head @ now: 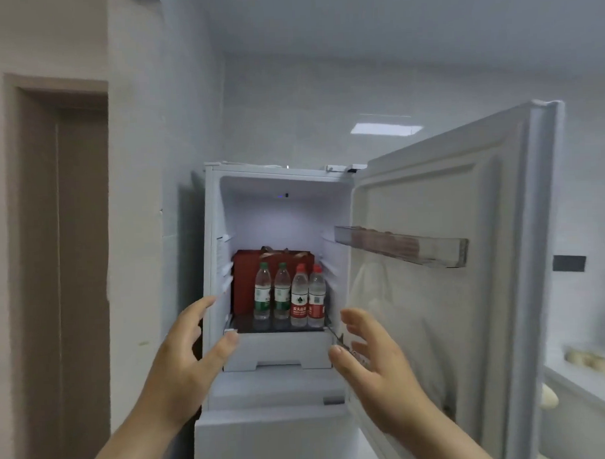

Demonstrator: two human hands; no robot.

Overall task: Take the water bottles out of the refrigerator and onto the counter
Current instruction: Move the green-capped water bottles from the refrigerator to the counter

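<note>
Refrigerator (212, 232): white, standing against the far wall, its upper door (442, 258) swung wide to the right, so access to the bottles is already made.
Water bottles: four stand upright in a close row at the near edge of the dark shelf (242, 326); two green-capped bottles (271, 290) on the left, two red-capped bottles (307, 294) on the right, each touching or just beside its neighbour.
Behind the bottles: a red gift bag (244, 283) fills the far part of the shelf.
Left hand (185, 364): raised near the left edge of the refrigerator opening, fingers spread apart and holding nothing, well short of the bottles.
Right hand (371, 361): raised near the right edge of the opening, in front of the door, fingers apart and likewise empty.
Counter (581, 388): a pale surface at the far right, partly cut off by the frame; no bottle shows on the visible part.
Progress: judged early, with the door open but none of the four bottles lifted.
Left to do: by the look of it, reach in, grasp the bottles, carry them right to the counter, and repeat until the shelf holds none.
Door rack (401, 248): a clear bin on the open door, contents unclear.
</note>
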